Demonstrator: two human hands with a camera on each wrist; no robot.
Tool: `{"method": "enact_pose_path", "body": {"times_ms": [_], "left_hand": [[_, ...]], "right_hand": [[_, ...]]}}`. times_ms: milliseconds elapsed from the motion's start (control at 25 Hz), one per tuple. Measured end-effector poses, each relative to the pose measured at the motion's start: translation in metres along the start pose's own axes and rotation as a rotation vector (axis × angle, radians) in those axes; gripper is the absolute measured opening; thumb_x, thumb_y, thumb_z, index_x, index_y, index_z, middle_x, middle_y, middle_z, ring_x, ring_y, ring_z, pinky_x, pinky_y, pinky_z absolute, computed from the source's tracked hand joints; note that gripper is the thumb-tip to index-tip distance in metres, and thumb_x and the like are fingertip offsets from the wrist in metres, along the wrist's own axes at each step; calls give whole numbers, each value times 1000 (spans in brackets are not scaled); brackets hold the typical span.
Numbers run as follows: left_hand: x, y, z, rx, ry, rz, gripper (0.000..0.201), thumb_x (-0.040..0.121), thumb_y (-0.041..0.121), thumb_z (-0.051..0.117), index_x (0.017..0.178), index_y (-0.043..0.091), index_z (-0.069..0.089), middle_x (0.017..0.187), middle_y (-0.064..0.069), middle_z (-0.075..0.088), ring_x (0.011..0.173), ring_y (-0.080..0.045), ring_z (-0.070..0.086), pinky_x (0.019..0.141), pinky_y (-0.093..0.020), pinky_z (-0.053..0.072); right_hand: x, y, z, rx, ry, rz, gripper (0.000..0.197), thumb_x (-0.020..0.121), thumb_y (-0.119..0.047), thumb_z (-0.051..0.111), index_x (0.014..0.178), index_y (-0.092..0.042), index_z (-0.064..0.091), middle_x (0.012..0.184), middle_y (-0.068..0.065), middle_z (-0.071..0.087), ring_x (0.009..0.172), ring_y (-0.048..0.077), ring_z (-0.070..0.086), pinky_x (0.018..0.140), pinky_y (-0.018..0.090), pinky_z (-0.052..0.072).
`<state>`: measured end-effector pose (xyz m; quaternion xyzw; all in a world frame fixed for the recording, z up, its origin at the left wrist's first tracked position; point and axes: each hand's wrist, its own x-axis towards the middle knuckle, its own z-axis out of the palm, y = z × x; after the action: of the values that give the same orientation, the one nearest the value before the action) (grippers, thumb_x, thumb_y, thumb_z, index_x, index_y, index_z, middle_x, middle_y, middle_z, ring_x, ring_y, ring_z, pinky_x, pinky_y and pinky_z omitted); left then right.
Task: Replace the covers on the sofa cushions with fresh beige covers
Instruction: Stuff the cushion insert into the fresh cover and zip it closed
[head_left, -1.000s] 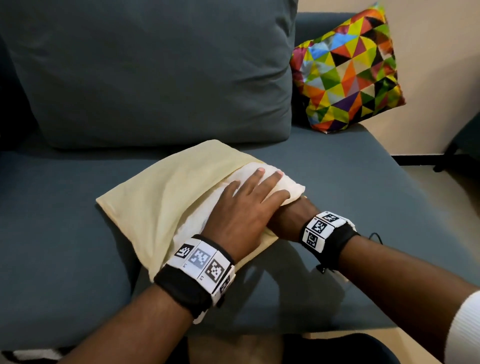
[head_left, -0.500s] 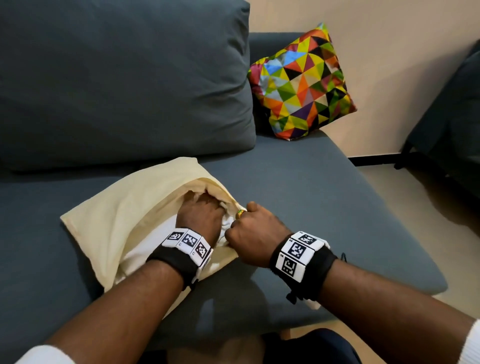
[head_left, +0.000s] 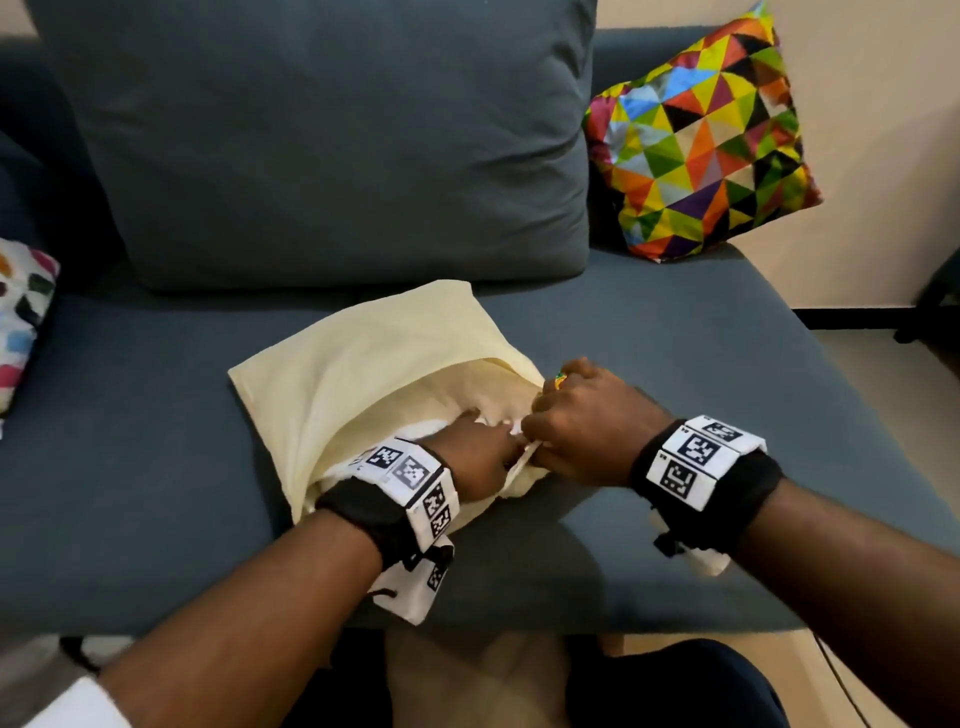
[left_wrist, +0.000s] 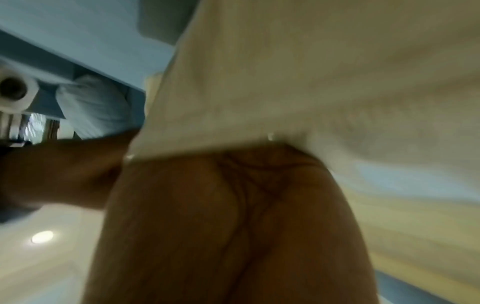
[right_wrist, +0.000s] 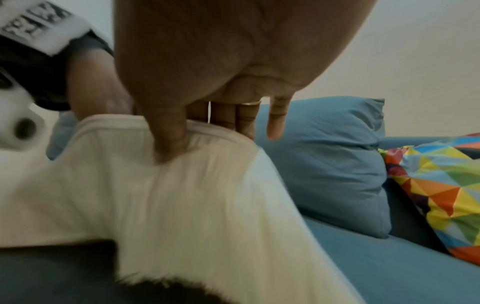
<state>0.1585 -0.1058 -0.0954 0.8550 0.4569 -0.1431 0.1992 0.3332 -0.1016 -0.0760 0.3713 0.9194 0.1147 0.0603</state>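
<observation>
Now deeper inside the creased beige cover (head_left: 363, 364), left hand (head_left: 475, 457) hidden; right hand (head_left: 587, 421) pinches its hem.

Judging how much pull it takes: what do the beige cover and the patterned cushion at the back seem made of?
The beige cover looks like matte woven cloth, perhaps cotton: it creases softly and shows a stitched hem at the right hand grip. The patterned cushion looks slicker, possibly satin-like synthetic: highlights glint on its triangles.
</observation>
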Motion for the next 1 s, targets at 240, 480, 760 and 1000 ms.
{"method": "enact_pose_path", "body": {"times_ms": [240,480,760,1000], "left_hand": [[-82,-38,20,-78,-111,-250,50,93,67,43,124,30,57,120,2,63,110,-20,57,93,-36,45],[-90,-79,47,105,121,-421,29,98,45,44,114,34,66,117,1,68,122,-29,52,103,-44,44],[-48,-38,40,359,362,-145,20,95,29,54,108,28,69,112,1,68,118,-28,55,102,-40,39],[-80,-42,48,274,507,260,20,88,39,61,85,21,71,156,1,35,138,-17,42,105,-35,43]], "right_hand": [[12,51,-2,-212,-362,-35,46,91,-66,41,117,-33,57,118,-6,65,115,23,56,96,43,44],[-14,44,1,-283,-303,146,36,95,-57,46,120,-34,56,114,-10,66,113,21,58,89,39,41],[-103,50,-9,-262,-458,431,38,91,-60,46,113,-33,61,108,-10,69,109,18,60,88,36,41],[-111,16,-4,-67,-288,371,64,92,-65,45,144,-31,29,142,-1,54,118,22,60,103,40,47]]}}
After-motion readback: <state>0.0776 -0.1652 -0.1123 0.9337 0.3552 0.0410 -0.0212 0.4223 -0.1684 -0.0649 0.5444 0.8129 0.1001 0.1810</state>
